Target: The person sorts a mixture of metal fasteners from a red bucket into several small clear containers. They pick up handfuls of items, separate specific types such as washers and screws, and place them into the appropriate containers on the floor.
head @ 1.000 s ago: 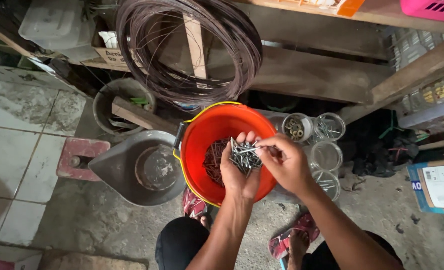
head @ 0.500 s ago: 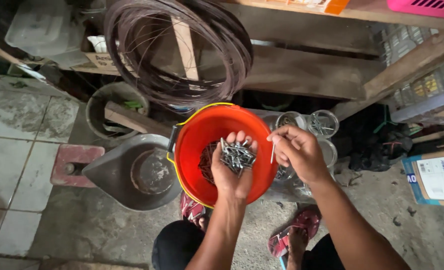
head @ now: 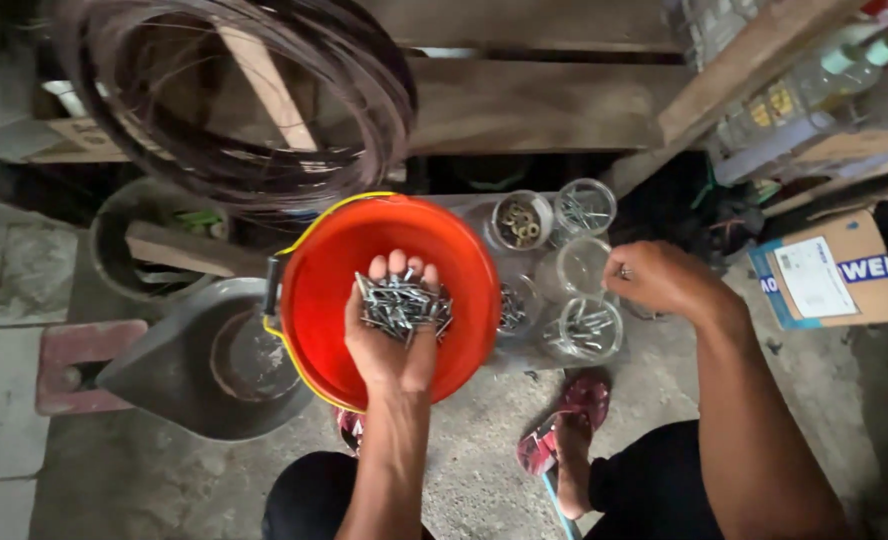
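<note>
My left hand (head: 392,335) is palm up over an orange bucket (head: 330,262) and cups a pile of small metal screws (head: 402,304). My right hand (head: 664,280) is to the right, above several clear jars, with its fingers pinched on a single screw (head: 623,271). The nearest jars are an empty-looking one (head: 574,268) and one with screws in it (head: 587,330). Another jar at the back holds brass-coloured nuts (head: 520,221).
A grey metal pan (head: 204,360) sits left of the bucket, next to a red block (head: 76,366). A big coil of dark wire (head: 234,100) hangs on wooden shelving above. A cardboard box (head: 832,270) lies at right. My sandalled foot (head: 564,440) rests on the concrete floor.
My right hand has left the pile in my left palm and moved right, over the jars, pinching a screw. The left hand has stayed over the bucket.
</note>
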